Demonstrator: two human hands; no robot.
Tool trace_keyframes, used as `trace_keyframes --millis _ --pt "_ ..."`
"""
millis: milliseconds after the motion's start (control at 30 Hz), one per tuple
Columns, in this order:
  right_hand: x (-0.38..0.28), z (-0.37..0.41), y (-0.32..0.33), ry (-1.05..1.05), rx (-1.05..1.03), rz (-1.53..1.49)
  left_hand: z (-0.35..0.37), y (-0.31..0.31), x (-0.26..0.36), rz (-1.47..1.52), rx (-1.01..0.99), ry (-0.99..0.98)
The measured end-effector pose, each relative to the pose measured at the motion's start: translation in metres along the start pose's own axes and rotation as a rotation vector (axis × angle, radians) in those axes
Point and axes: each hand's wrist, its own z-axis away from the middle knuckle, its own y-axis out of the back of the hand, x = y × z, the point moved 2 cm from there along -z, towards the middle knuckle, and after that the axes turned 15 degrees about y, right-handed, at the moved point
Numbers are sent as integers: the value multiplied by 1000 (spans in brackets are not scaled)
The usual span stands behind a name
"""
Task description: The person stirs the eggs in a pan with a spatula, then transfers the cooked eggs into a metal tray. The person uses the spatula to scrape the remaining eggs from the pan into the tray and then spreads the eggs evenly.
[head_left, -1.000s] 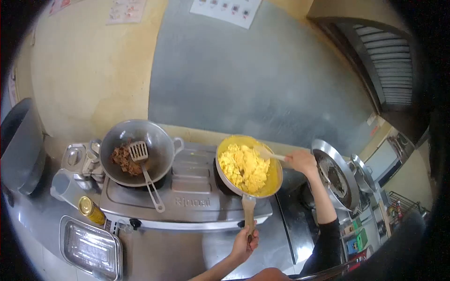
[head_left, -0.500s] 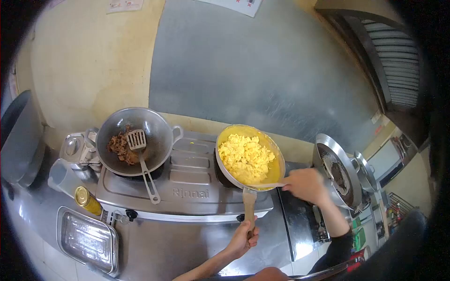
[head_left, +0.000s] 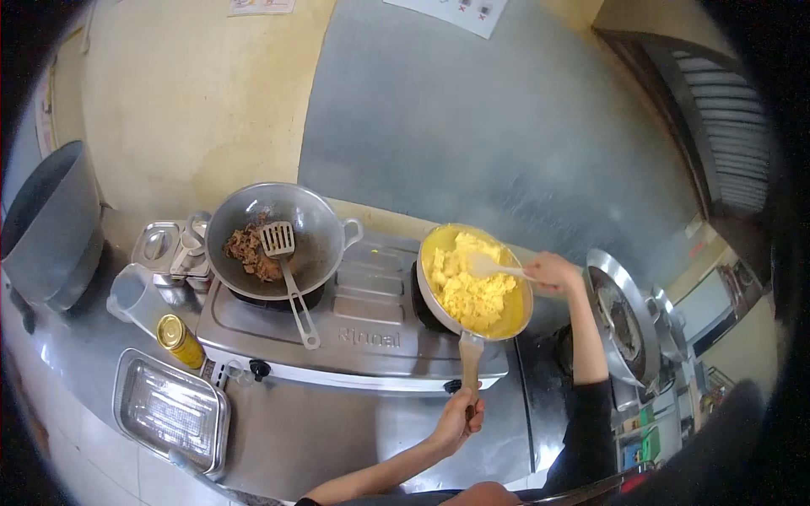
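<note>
Leftmost, a deep grey tub (head_left: 59,228) stands on the metal bench (head_left: 337,430), with a lidded steel container (head_left: 158,244) near it. A translucent jug (head_left: 135,297) comes next, just beside a tilted yellow can (head_left: 180,340); below them lies a shallow metal tray (head_left: 169,413). A wok (head_left: 319,240) sits over the left side of the stove (head_left: 369,341), holding browned pieces of food (head_left: 246,246) and 1 slotted turner (head_left: 279,242), its handle over the rim. Over the stove's right side, a round pan (head_left: 509,325) contains scrambled egg (head_left: 472,302), heaped and yellow. The left hand (head_left: 458,419) is closed around the pan's wooden handle (head_left: 470,361), below the rim. The right hand (head_left: 553,274) grips the handle end of a pale spatula (head_left: 498,268), whose blade rests in the egg. Farthest right, a wide metal pan (head_left: 648,329) contains dark material.
</note>
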Motion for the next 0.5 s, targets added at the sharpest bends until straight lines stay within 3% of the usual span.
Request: trace_keyframes --millis 67,100,200,267,300,433,500 --pt "-26 50 10 -130 205 -19 -1 3 1 -8 -4 8" --pt "17 28 -15 143 433 380 -3 4 1 -11 5 -10" --pt "56 -18 -87 140 453 196 -2 8 -5 -28 20 -2" --pt "-9 34 -89 30 368 211 -3 6 -1 4 -27 -23" --pt "-15 51 -94 143 397 234 -3 5 -1 15 -22 -13" --pt "-46 115 -28 202 288 319 -2 4 1 11 -12 21" --pt "-79 132 -6 73 20 482 -2 4 1 22 -21 31"
